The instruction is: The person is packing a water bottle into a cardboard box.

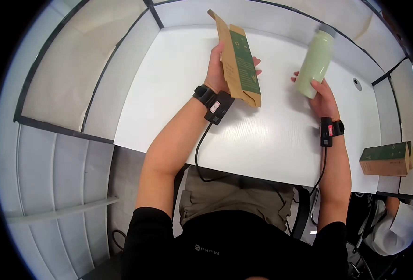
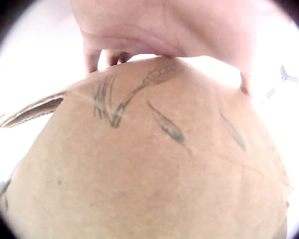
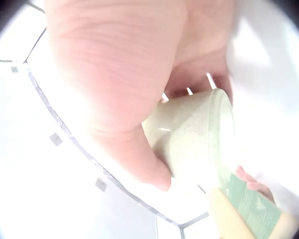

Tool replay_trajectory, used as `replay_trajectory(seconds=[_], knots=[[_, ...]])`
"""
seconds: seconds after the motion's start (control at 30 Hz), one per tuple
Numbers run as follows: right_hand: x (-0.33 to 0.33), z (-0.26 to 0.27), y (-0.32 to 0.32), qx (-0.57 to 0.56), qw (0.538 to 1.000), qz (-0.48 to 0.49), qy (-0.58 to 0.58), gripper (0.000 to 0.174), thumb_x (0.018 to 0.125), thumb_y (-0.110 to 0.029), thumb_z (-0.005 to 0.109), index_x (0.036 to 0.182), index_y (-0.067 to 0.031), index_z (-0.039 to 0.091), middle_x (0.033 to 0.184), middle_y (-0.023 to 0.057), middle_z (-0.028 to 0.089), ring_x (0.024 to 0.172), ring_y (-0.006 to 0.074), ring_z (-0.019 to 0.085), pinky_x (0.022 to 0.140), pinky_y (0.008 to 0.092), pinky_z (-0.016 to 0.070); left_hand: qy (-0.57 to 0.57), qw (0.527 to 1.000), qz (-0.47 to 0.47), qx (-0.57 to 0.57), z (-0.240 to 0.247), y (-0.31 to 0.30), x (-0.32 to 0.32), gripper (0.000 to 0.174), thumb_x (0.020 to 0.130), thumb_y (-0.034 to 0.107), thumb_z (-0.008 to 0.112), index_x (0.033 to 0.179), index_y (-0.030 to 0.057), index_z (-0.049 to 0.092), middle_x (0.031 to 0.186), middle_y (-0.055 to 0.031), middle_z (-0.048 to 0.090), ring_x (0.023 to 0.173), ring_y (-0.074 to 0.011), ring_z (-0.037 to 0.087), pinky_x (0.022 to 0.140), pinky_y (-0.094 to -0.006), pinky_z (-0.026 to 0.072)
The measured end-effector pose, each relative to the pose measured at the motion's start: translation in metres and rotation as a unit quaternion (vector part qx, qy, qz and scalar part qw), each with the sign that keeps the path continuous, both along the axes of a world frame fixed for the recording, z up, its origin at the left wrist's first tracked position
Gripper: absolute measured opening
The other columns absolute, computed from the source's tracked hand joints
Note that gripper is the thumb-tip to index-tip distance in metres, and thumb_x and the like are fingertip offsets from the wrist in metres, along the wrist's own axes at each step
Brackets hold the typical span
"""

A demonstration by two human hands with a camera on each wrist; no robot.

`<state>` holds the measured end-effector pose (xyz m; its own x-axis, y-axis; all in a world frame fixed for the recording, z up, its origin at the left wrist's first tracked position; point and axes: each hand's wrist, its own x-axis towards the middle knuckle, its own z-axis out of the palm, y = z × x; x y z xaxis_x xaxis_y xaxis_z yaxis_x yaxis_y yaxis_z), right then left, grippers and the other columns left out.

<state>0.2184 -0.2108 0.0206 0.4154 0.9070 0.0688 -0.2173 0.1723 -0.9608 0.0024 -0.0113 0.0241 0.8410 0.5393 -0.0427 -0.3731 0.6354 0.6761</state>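
Over the white desk (image 1: 262,149), both items are in hand, a gap between them. Left hand (image 1: 216,72) grips the brown-and-green carton (image 1: 245,58), thumb on one side, fingertips showing past the other; carton tilted, flap (image 1: 219,25) sticking out at its far end. Right hand (image 1: 325,100) holds the pale green bottle (image 1: 315,63) near its base, thumb and fingers curled round it, grey cap (image 1: 327,30) pointing away from the person. I read the step as handling carton and bottle together. From my end I'd want the left grip light — cardboard looks easy to crush — and that flap kept clear of the bottle. Right grip is low, so the cap end could swing; I'd go slow and keep the thumb firm. Second carton (image 1: 385,158) at far right, support unclear to me.
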Motion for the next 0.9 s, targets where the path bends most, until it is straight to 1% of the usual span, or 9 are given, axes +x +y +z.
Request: replay_trajectory(seconds=[0.13,0.17,0.27,0.47,0.57,0.67,0.77,0.87,0.9], knots=[[0.016,-0.014,0.010,0.005,0.968,-0.232,-0.098,0.061,0.090,-0.018,0.075,0.138,0.0005,0.043,0.125,0.0106,0.057,0.116,0.0245,0.056,0.104,0.0378,0.0433,0.021,0.999,-0.018,0.030,-0.004,-0.001,0.003,0.093,0.089,0.071,0.047,0.152,0.0051,0.034,0.133,-0.0212,0.050,0.126,-0.0356,0.055,0.106,-0.0539,0.0476],[0.024,-0.019,0.009,-0.004,0.960,-0.254,-0.115,0.066,0.085,-0.018,0.081,0.136,-0.0004,0.044,0.126,0.0086,0.055,0.118,0.0222,0.053,0.105,0.0357,0.0418,0.023,0.999,-0.019,0.029,-0.005,-0.001,0.003,0.091,0.089,0.071,0.047,0.151,0.0052,0.035,0.132,-0.0207,0.051,0.125,-0.0353,0.056,0.106,-0.0538,0.0477],[0.016,-0.014,0.009,-0.037,0.933,-0.316,-0.170,0.074,0.083,-0.022,0.084,0.139,-0.0007,0.041,0.129,0.0120,0.054,0.118,0.0223,0.054,0.102,0.0347,0.0440,0.022,0.999,-0.031,0.033,-0.006,0.001,0.002,0.087,0.090,0.070,0.046,0.148,0.0055,0.040,0.128,-0.0189,0.055,0.122,-0.0343,0.059,0.105,-0.0530,0.0485],[0.021,-0.014,0.009,-0.130,0.899,-0.305,-0.286,0.080,0.080,-0.026,0.084,0.138,0.0039,0.038,0.128,0.0145,0.056,0.119,0.0258,0.055,0.102,0.0348,0.0453,0.005,0.999,-0.047,0.023,-0.007,0.005,0.005,0.080,0.093,0.069,0.043,0.142,0.0056,0.049,0.121,-0.0156,0.060,0.115,-0.0328,0.064,0.100,-0.0507,0.0509],[0.032,-0.025,0.012,-0.145,0.895,-0.301,-0.294,0.083,0.079,-0.027,0.083,0.139,0.0055,0.036,0.131,0.0160,0.053,0.121,0.0270,0.054,0.102,0.0355,0.0454,0.012,0.998,-0.053,0.030,-0.004,0.003,0.004,0.080,0.093,0.069,0.042,0.141,0.0058,0.049,0.120,-0.0154,0.060,0.114,-0.0327,0.064,0.099,-0.0503,0.0512],[0.020,-0.021,0.011,-0.142,0.878,-0.348,-0.298,0.083,0.081,-0.026,0.081,0.140,0.0064,0.033,0.134,0.0173,0.050,0.127,0.0281,0.050,0.108,0.0372,0.0402,0.018,0.998,-0.055,0.032,-0.002,0.000,0.003,0.080,0.093,0.070,0.041,0.140,0.0059,0.049,0.121,-0.0153,0.060,0.114,-0.0328,0.064,0.099,-0.0503,0.0510],[0.026,-0.032,0.008,-0.031,0.804,-0.472,-0.361,0.078,0.083,-0.022,0.078,0.139,0.0070,0.032,0.135,0.0185,0.047,0.128,0.0267,0.047,0.109,0.0385,0.0364,0.012,0.998,-0.045,0.033,-0.010,0.006,0.005,0.081,0.093,0.070,0.040,0.141,0.0058,0.049,0.122,-0.0158,0.060,0.114,-0.0322,0.064,0.100,-0.0503,0.0511],[0.012,-0.018,-0.005,0.066,0.758,-0.522,-0.385,0.072,0.084,-0.018,0.075,0.138,0.0058,0.034,0.138,0.0175,0.045,0.127,0.0236,0.045,0.108,0.0385,0.0336,0.007,0.999,-0.022,0.024,-0.011,0.008,0.006,0.081,0.094,0.071,0.039,0.141,0.0058,0.048,0.121,-0.0162,0.060,0.113,-0.0311,0.064,0.100,-0.0504,0.0513],[0.002,-0.011,-0.002,0.119,0.715,-0.533,-0.437,0.046,0.089,-0.009,0.069,0.128,0.0025,0.048,0.121,0.0107,0.056,0.109,0.0179,0.054,0.097,0.0336,0.0426,0.009,0.999,-0.015,0.026,-0.010,0.008,0.005,0.081,0.094,0.071,0.039,0.141,0.0059,0.048,0.120,-0.0162,0.061,0.113,-0.0306,0.064,0.100,-0.0504,0.0513]])
